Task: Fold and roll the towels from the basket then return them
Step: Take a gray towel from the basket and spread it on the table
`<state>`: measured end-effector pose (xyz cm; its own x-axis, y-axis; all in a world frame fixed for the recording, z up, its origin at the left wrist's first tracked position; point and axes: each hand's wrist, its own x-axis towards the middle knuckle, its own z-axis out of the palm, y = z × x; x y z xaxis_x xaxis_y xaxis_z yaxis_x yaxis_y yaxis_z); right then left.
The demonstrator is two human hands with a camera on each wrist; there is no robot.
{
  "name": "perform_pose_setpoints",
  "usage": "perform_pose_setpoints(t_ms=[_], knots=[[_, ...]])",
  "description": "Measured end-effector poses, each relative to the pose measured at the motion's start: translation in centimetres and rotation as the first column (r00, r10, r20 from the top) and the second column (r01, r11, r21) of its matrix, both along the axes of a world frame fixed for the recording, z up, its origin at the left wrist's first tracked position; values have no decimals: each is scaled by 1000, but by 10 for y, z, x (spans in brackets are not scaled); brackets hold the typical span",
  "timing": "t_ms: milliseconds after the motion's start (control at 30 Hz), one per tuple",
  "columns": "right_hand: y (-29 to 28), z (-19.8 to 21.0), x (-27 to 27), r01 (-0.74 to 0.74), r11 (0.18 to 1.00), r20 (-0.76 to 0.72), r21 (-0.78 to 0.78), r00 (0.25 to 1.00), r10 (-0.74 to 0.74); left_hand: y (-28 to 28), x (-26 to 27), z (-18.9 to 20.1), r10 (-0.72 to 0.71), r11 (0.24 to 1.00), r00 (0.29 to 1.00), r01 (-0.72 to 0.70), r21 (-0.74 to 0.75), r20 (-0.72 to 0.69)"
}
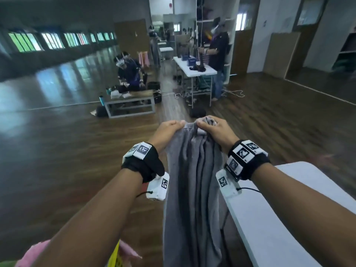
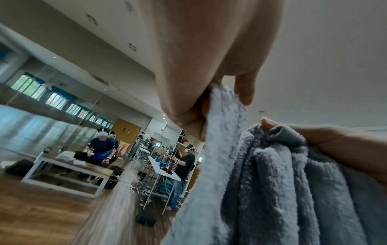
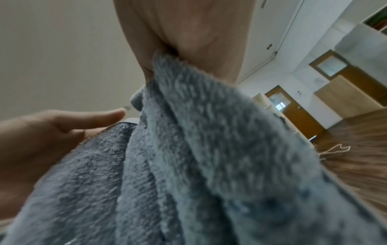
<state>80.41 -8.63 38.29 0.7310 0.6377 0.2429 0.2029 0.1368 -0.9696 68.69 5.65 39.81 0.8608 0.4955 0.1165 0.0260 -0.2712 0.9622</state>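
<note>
A grey towel [image 1: 192, 189] hangs bunched in long vertical folds from both hands, held up in front of me at chest height. My left hand [image 1: 169, 130] pinches its top edge at the left. Close beside it, my right hand [image 1: 210, 128] grips a gathered clump of the top edge. In the left wrist view the left thumb and fingers clamp the pale towel edge [image 2: 222, 119], with the right hand [image 2: 314, 136] just to its right. The right wrist view has the towel [image 3: 188, 157] filling most of the picture, and the left hand [image 3: 62, 126] on its left side.
A white table [image 1: 269, 218] edge lies at lower right, beside the hanging towel. Pink cloth [image 1: 34, 253] and something yellow [image 1: 115, 257] show at the bottom left. Two people work at tables [image 1: 192, 68] farther off across the wooden floor [image 1: 67, 160].
</note>
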Motion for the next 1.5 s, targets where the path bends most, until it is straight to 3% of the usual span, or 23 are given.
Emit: perform_pose_setpoints(t_ms=[100, 300, 500, 633, 700, 800, 900, 967, 1067, 1167, 1267, 1300, 1333, 1367, 1400, 1433, 1467, 1500], knots=[[30, 16, 82, 55, 998, 46, 35, 997, -56, 27, 82, 15, 10, 998, 1000, -10, 61, -2], [70, 34, 249, 149, 986, 95, 67, 983, -155, 80, 235, 26, 202, 959, 975, -215, 182, 89], [67, 22, 404, 255, 967, 184, 16, 950, -254, 100, 360, 6, 180, 937, 978, -203, 286, 105], [57, -2, 474, 302, 952, 229, -50, 931, -283, 93, 416, -20, 138, 931, 986, -161, 328, 92], [45, -11, 506, 416, 902, 272, -120, 887, -373, 92, 436, -36, 135, 925, 989, -149, 350, 65], [-6, -34, 554, 625, 720, 325, -301, 777, -539, 104, 445, -74, 202, 903, 979, -191, 386, 10], [-76, -77, 583, 694, 593, 369, -409, 720, -588, 115, 432, -132, 204, 891, 976, -155, 427, -71], [-115, -117, 588, 658, 556, 417, -507, 752, -510, 99, 412, -183, 147, 897, 973, -55, 438, -178], [-156, -185, 566, 504, 477, 459, -720, 861, -218, 37, 374, -261, -93, 874, 909, 270, 404, -405], [-204, -258, 511, 329, 226, 366, -917, 919, 148, -42, 326, -330, -293, 785, 717, 558, 269, -633], [-289, -312, 437, 285, -65, 258, -956, 926, 277, -117, 280, -381, -395, 690, 548, 707, 156, -737], [-325, -323, 412, 269, -180, 219, -946, 942, 253, -146, 266, -387, -484, 626, 456, 777, 68, -747], [-360, -328, 386, 233, -297, 176, -926, 963, 205, -174, 252, -389, -596, 529, 312, 846, -69, -740], [-393, -330, 361, 186, -390, 135, -902, 979, 155, -200, 239, -385, -695, 404, 138, 887, -224, -706], [-424, -327, 336, 152, -457, 110, -876, 987, 116, -224, 230, -377, -759, 303, 7, 889, -343, -651], [-447, -323, 313, 130, -483, 105, -866, 991, 78, -242, 222, -375, -787, 261, -32, 887, -380, -616], [-463, -320, 291, 147, -466, 134, -873, 989, 61, -255, 218, -375, -774, 271, 14, 911, -312, -633], [-470, -322, 275, 233, -365, 220, -902, 973, 75, -262, 221, -381, -682, 337, 206, 940, -51, -701]])
